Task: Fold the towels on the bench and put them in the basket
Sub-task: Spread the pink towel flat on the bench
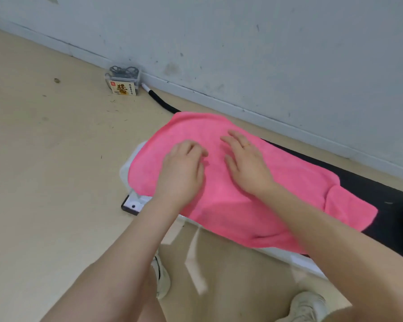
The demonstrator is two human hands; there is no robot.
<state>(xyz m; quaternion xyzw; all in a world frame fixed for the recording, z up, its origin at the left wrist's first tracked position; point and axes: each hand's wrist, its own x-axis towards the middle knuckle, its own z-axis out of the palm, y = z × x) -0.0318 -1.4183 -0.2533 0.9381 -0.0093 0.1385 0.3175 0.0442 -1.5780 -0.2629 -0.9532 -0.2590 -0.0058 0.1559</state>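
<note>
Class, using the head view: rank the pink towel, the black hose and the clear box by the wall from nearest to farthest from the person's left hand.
1. Pink towel: directly under the left hand, touching it.
2. Black hose: beyond the towel, along the wall.
3. Clear box: farthest, at the wall's base, ahead and left.

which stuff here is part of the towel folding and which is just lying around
Part of the job:
pink towel, spread on the bench
bench
left hand and right hand, both resting on the towel
No basket in view.

Just lying about:
clear box by the wall
black cable
phone under the towel's edge
</note>
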